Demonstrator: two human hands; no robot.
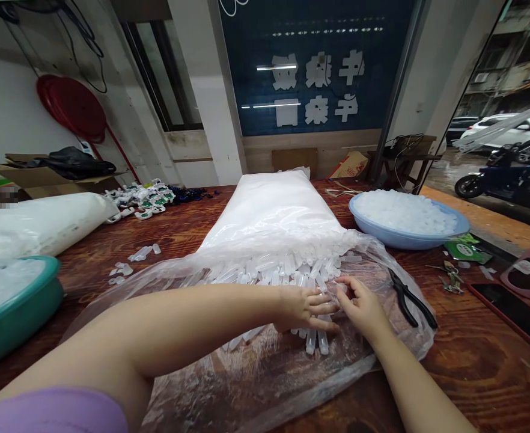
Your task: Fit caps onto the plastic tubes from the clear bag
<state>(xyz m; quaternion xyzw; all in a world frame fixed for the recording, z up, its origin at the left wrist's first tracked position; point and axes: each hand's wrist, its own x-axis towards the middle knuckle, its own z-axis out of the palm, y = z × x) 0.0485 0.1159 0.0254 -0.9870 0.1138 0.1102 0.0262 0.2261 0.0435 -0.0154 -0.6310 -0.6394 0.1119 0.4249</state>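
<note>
Small translucent plastic pieces (287, 264), tube-like in shape, spill from the mouth of a big white plastic bag (283, 204) onto its clear film (265, 373). My left hand (307, 308) reaches across over the pile, palm down, with fingers stretched out and apart. Several pieces lie under and just in front of it. Close beside its fingertips, my right hand (359, 307) has thumb and index finger curled together on what looks like one small translucent piece, partly hidden. Black-handled pliers (409, 297) lie on the film to the right of my right hand.
A blue basin (400, 237) heaped with translucent pieces stands right; a green basin (26, 316) is at left. Keys (452, 278), a phone (512, 313) and a pink object (529, 273) lie far right. White clips (143, 198) and another filled bag (53, 225) sit at back left.
</note>
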